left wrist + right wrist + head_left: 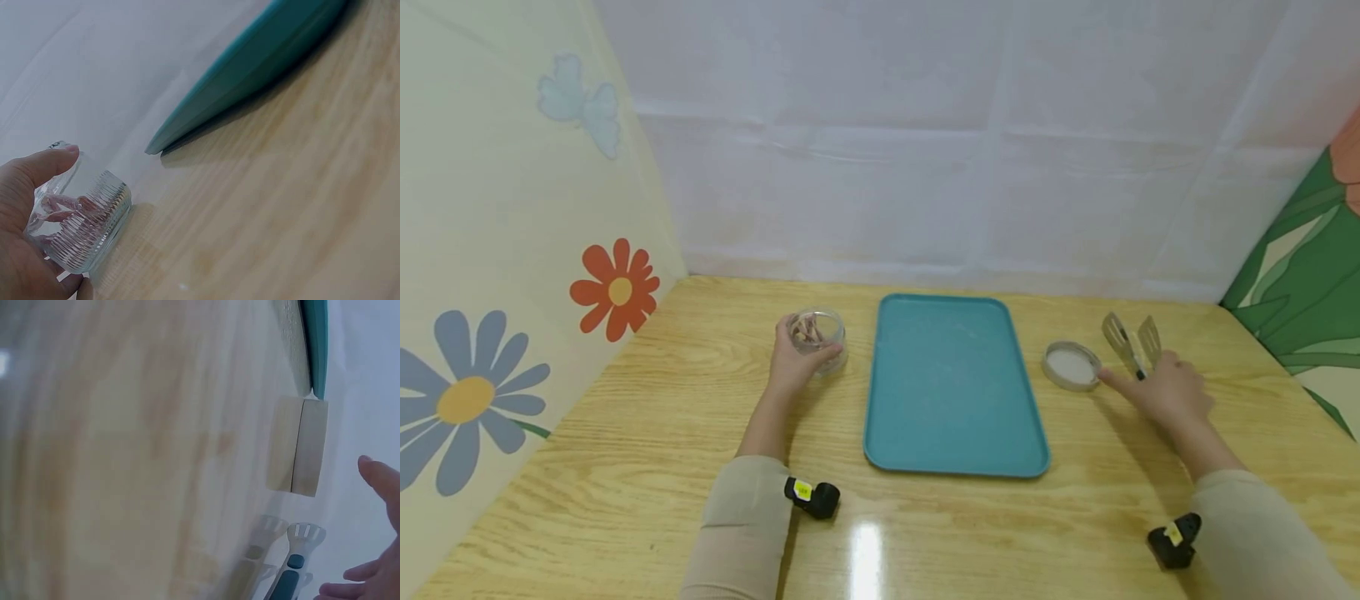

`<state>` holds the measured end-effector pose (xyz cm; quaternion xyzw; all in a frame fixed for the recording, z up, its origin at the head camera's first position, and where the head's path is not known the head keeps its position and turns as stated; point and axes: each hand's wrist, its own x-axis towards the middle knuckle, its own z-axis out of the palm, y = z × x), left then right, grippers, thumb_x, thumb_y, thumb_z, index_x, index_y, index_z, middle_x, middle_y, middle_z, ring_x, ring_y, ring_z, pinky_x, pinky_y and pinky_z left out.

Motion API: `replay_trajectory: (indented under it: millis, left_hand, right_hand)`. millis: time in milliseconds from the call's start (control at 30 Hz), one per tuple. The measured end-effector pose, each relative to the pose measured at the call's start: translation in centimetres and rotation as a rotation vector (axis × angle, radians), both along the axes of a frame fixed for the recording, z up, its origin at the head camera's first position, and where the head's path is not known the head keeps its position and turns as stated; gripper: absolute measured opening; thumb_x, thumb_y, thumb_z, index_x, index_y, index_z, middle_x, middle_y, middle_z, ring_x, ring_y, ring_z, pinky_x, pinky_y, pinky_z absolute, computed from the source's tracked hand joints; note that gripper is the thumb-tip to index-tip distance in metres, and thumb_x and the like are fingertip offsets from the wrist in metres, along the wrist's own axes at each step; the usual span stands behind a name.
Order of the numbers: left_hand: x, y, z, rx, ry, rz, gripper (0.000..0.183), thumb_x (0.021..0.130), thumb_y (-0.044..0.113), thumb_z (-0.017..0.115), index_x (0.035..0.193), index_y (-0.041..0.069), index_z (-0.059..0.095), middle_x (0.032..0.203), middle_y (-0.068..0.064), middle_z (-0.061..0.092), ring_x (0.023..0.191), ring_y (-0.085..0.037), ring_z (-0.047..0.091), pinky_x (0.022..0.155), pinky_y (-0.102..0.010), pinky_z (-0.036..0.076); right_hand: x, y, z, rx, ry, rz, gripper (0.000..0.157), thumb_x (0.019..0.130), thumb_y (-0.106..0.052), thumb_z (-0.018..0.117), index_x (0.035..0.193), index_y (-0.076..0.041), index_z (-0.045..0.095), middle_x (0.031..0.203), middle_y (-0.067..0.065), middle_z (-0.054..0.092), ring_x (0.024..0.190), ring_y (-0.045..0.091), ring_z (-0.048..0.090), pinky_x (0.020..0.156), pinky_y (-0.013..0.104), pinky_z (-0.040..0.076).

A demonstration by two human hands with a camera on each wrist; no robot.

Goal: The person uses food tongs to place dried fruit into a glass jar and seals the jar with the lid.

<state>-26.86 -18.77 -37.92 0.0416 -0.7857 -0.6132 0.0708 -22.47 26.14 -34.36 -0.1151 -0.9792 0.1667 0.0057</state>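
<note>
My left hand [797, 360] grips a small clear glass jar [829, 354] at the left of the tray, thumb on the near side and fingers round the far side. Pinkish-brown strips [62, 209] lie inside the ribbed jar in the left wrist view. At the right, my right hand [1172, 392] hovers over a pair of slotted tongs [1122, 340], its thumb extended towards a round lid [1072, 367] with a pale rim. The right wrist view shows the right hand's fingers [359, 573] apart from the grey and teal handle [287, 578].
A blue-teal rectangular tray [955, 383] lies flat on the wooden table [955, 533] between the two hands. White cloth [880, 183] hangs behind the table's back edge, and flower-patterned panels [467, 333] stand at both sides.
</note>
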Motion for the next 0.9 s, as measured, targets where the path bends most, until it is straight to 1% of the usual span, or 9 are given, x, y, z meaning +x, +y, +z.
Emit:
replay_trajectory:
  millis: [133, 367, 433, 500, 533, 600, 667, 733, 900]
  left_hand:
    - [0.0, 0.0, 0.0, 0.003, 0.007, -0.002, 0.087, 0.07, 0.021, 0.073, 0.134, 0.011, 0.015, 0.135, -0.014, 0.022, 0.123, -0.031, 0.02, 0.097, -0.042, 0.022]
    - [0.1, 0.0, 0.2, -0.001, 0.0, 0.004, 0.087, 0.07, 0.021, 0.073, 0.134, 0.011, 0.015, 0.136, -0.014, 0.021, 0.123, -0.03, 0.02, 0.097, -0.042, 0.022]
    - [0.1, 0.0, 0.2, 0.002, 0.0, 0.004, 0.087, 0.07, 0.021, 0.073, 0.134, 0.011, 0.015, 0.136, -0.014, 0.021, 0.123, -0.03, 0.02, 0.097, -0.041, 0.022]
    - [0.1, 0.0, 0.1, 0.004, 0.0, 0.002, 0.087, 0.07, 0.021, 0.073, 0.134, 0.011, 0.015, 0.136, -0.015, 0.02, 0.123, -0.03, 0.019, 0.097, -0.041, 0.021]
    - [0.1, 0.0, 0.1, 0.005, 0.003, 0.001, 0.088, 0.07, 0.02, 0.073, 0.134, 0.01, 0.015, 0.136, -0.015, 0.02, 0.123, -0.03, 0.019, 0.097, -0.041, 0.021]
    - [0.1, 0.0, 0.1, 0.002, 0.0, 0.002, 0.087, 0.07, 0.021, 0.073, 0.134, 0.011, 0.015, 0.136, -0.015, 0.021, 0.123, -0.03, 0.019, 0.097, -0.041, 0.021]
    - [0.0, 0.0, 0.1, 0.0, 0.0, 0.002, 0.088, 0.07, 0.021, 0.073, 0.134, 0.01, 0.015, 0.136, -0.015, 0.021, 0.123, -0.031, 0.019, 0.097, -0.042, 0.021]
    - [0.0, 0.0, 0.1, -0.005, 0.003, 0.004, 0.088, 0.069, 0.022, 0.073, 0.134, 0.01, 0.015, 0.135, -0.016, 0.022, 0.123, -0.031, 0.02, 0.098, -0.042, 0.021]
    - [0.0, 0.0, 0.1, -0.006, 0.0, 0.005, 0.089, 0.069, 0.023, 0.073, 0.134, 0.01, 0.015, 0.136, -0.015, 0.021, 0.123, -0.03, 0.019, 0.098, -0.042, 0.02]
  right_hand:
    - [-0.4, -0.6, -0.2, 0.001, 0.009, 0.025, 0.11, 0.063, -0.075, 0.046, 0.113, 0.022, 0.029, 0.095, 0.038, 0.038, 0.078, 0.049, 0.043, 0.049, 0.043, 0.036]
    - [-1.2, -1.6, -0.5, -0.072, -0.001, 0.156, 0.115, 0.063, -0.068, 0.055, 0.122, 0.024, 0.018, 0.11, 0.047, 0.028, 0.096, 0.058, 0.03, 0.074, 0.062, 0.031]
    - [-1.4, -1.8, -0.6, -0.085, -0.023, 0.191, 0.116, 0.065, -0.067, 0.055, 0.123, 0.024, 0.012, 0.107, 0.047, 0.031, 0.094, 0.056, 0.035, 0.073, 0.061, 0.033]
    - [-1.6, -1.9, -0.8, -0.105, -0.058, 0.214, 0.118, 0.066, -0.066, 0.055, 0.124, 0.024, 0.005, 0.096, 0.042, 0.04, 0.08, 0.047, 0.047, 0.065, 0.054, 0.04]
    - [-1.7, -2.0, -0.9, -0.119, -0.07, 0.224, 0.113, 0.067, -0.065, 0.056, 0.122, 0.024, 0.011, 0.086, 0.037, 0.045, 0.069, 0.039, 0.049, 0.059, 0.048, 0.042]
    - [-1.9, -2.0, -1.1, -0.163, -0.087, 0.25, 0.1, 0.069, -0.06, 0.058, 0.113, 0.023, 0.025, 0.066, 0.02, 0.044, 0.051, 0.022, 0.043, 0.048, 0.036, 0.04]
    - [-2.0, -2.1, -1.3, -0.199, -0.092, 0.27, 0.087, 0.071, -0.055, 0.06, 0.104, 0.02, 0.03, 0.066, 0.014, 0.038, 0.05, 0.017, 0.036, 0.045, 0.031, 0.035]
    - [-2.2, -2.2, -1.4, -0.215, -0.098, 0.29, 0.081, 0.072, -0.051, 0.061, 0.099, 0.02, 0.033, 0.072, 0.019, 0.04, 0.055, 0.021, 0.038, 0.048, 0.032, 0.037]
    - [-2.7, -2.4, -1.7, -0.183, -0.135, 0.31, 0.096, 0.073, -0.05, 0.061, 0.112, 0.029, 0.022, 0.101, 0.043, 0.034, 0.081, 0.04, 0.044, 0.062, 0.043, 0.042]
